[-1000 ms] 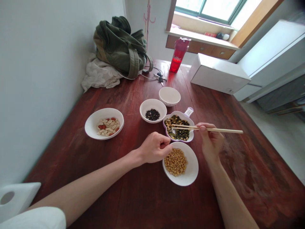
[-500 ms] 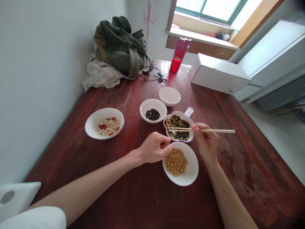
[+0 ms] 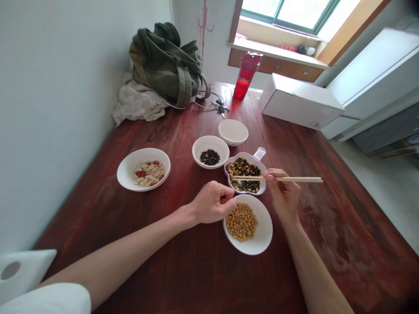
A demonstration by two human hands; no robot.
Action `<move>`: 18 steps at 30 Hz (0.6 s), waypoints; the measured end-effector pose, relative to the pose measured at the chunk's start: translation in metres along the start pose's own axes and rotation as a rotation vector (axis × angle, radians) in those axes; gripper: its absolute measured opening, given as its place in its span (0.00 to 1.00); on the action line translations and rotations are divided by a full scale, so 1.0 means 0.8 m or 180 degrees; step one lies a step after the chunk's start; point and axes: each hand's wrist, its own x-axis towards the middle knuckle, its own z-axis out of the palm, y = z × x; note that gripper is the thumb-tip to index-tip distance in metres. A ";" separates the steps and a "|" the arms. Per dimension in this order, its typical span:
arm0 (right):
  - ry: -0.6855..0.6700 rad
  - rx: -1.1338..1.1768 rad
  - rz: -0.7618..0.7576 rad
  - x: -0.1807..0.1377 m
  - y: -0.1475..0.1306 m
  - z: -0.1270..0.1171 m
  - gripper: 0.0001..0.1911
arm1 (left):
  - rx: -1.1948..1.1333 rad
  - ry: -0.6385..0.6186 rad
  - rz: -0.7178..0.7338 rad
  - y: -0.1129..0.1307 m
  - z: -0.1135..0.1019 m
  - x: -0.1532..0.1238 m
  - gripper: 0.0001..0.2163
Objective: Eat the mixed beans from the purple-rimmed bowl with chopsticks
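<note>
My right hand (image 3: pixel 284 192) grips a pair of wooden chopsticks (image 3: pixel 294 179). Their tips reach over the mixed dark and yellow beans in a purple-rimmed, petal-shaped bowl (image 3: pixel 226 175) with a short handle. Just below it stands a white bowl (image 3: pixel 265 231) holding yellow soybeans (image 3: pixel 242 222). Curled at the left rim of that bowl is my left hand (image 3: pixel 212 203), its thumb over the edge and its index finger close to the petal-shaped bowl. Whether a bean is pinched between the chopstick tips is too small to tell.
Behind are a white bowl of black beans (image 3: pixel 210 157) and another white bowl (image 3: pixel 233 131). A bowl of pale seeds and red nuts (image 3: pixel 149 173) sits left. Farther back are a green bag (image 3: pixel 166 65), keys (image 3: pixel 221 107), a red bottle (image 3: pixel 245 78) and a white box (image 3: pixel 299 104).
The chopsticks have drawn slightly closer together at their tips, and their rear ends have shifted a little left. My left hand and the bowls stay where they were.
</note>
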 end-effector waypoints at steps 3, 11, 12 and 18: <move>0.0048 -0.0007 -0.0016 0.001 0.000 -0.001 0.10 | 0.0019 0.0012 0.0002 -0.001 0.001 0.000 0.19; 0.0129 -0.0025 -0.0070 0.004 0.002 -0.009 0.10 | -0.0004 0.0017 0.0009 -0.002 0.001 -0.001 0.19; 0.0145 -0.0051 -0.0062 0.004 0.002 -0.009 0.10 | -0.0003 0.0019 0.0005 -0.002 0.001 -0.001 0.19; 0.0051 -0.0011 -0.0087 0.002 0.002 -0.008 0.08 | -0.0010 0.0029 0.0012 -0.002 0.002 -0.001 0.19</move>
